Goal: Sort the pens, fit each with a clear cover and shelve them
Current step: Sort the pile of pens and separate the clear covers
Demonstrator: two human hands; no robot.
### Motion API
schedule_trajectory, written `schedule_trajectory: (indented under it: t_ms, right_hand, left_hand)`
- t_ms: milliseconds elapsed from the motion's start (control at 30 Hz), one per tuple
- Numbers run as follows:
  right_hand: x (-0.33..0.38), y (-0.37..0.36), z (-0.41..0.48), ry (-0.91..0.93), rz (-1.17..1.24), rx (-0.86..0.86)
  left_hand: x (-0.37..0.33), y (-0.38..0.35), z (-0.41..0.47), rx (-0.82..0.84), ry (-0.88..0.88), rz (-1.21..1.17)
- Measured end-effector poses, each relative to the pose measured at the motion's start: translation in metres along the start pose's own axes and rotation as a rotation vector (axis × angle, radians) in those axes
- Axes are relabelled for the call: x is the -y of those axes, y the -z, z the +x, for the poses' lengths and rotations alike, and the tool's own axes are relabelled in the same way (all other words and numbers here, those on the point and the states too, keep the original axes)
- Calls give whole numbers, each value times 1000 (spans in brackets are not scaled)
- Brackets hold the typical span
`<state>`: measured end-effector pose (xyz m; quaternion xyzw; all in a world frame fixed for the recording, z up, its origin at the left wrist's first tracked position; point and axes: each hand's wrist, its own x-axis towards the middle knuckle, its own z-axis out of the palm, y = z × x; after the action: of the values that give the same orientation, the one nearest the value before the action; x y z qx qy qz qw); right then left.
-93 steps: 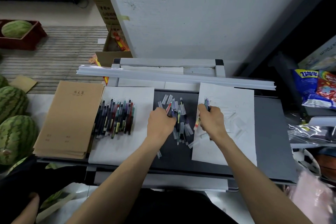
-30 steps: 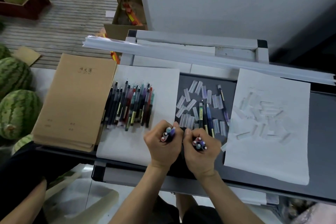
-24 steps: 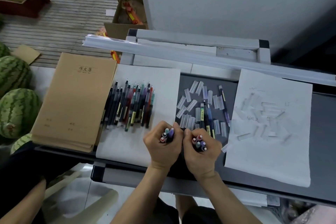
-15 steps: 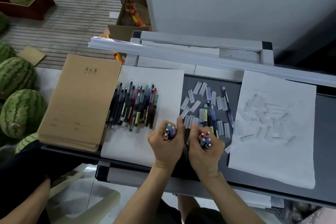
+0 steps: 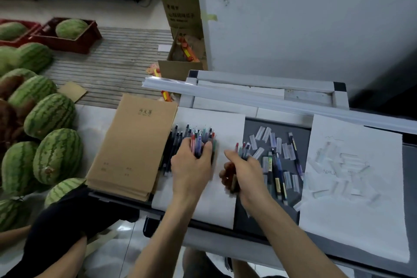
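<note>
My left hand grips a small bunch of pens, laid down onto the row of pens on the left white sheet. My right hand holds another bunch of pens, tips pointing away, over the sheet's right edge. Several loose pens and clear covers lie on the dark grey tray. More clear covers are scattered on the right white sheet.
A stack of brown notebooks lies left of the pen row. A long white strip bundle runs across the back. Watermelons are piled at the left. A cardboard box stands behind, by the white wall.
Both hands moved left and forward from the tray's front edge. My left hand brought its pens onto the sorted row; my right hand followed with its bunch. The camera swung left.
</note>
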<state>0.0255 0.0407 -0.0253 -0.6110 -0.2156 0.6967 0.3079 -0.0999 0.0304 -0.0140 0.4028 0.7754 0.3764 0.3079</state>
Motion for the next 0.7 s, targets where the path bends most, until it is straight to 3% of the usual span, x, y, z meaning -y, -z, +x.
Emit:
schedule_trajectory:
  t_ms: [100, 367, 700]
  right_hand:
    - [4, -12, 9, -12, -93, 10]
    - [9, -20, 34, 267, -766, -113]
    - [16, -26, 33, 335, -953, -184]
  left_hand:
    - [9, 21, 25, 38, 66, 221]
    - [20, 38, 54, 66, 62, 418]
    - [17, 44, 60, 78, 30, 476]
